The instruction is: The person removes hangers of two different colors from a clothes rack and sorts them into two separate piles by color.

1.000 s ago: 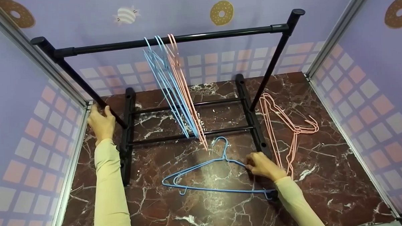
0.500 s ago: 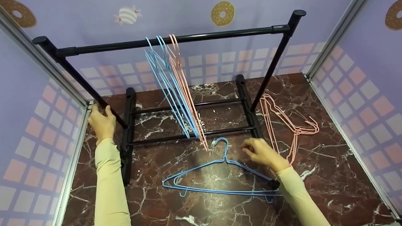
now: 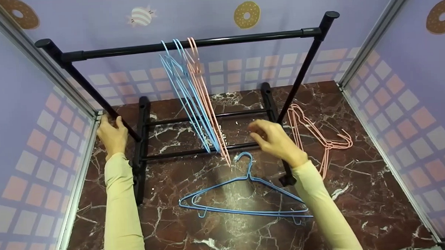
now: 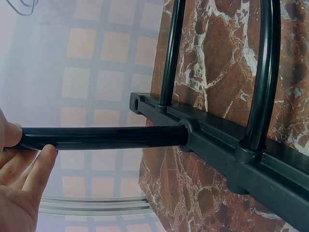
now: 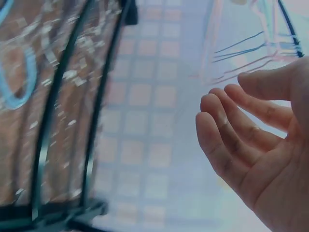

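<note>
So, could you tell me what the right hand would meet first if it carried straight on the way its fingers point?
Probably the hanging hangers: the right hand is raised, open and empty, with its fingers pointing left toward them. Depth is hard to judge, so it might pass just in front of them.

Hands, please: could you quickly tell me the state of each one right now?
Left hand: grips the rack's left upright.
Right hand: open, holding nothing, above the blue hanger.

Pink hangers on marble floor
</note>
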Demonstrator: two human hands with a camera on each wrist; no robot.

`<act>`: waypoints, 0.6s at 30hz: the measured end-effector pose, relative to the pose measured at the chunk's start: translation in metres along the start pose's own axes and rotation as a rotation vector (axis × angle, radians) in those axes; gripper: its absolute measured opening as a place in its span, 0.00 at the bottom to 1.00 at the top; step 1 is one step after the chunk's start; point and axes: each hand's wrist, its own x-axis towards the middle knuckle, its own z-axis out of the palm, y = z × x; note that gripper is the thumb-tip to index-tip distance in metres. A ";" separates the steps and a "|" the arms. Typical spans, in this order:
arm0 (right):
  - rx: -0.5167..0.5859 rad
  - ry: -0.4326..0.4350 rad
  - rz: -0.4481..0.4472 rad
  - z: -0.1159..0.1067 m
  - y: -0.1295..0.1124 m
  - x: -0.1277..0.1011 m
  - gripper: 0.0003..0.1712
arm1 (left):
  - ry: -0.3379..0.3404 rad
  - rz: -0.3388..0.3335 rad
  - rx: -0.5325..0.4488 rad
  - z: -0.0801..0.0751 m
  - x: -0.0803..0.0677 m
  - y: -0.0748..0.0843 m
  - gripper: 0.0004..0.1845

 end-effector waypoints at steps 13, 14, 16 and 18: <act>0.073 0.027 -0.051 0.004 -0.051 0.066 0.17 | 0.013 0.028 -0.007 0.001 -0.001 -0.001 0.17; 0.080 0.029 -0.049 0.005 -0.053 0.069 0.17 | 0.016 0.031 -0.009 0.001 -0.001 -0.001 0.17; 0.102 0.028 -0.042 0.008 -0.058 0.076 0.18 | 0.015 0.026 -0.006 0.001 0.000 -0.001 0.17; 0.116 0.026 -0.033 0.011 -0.062 0.081 0.18 | 0.014 0.020 -0.001 0.001 -0.001 -0.001 0.17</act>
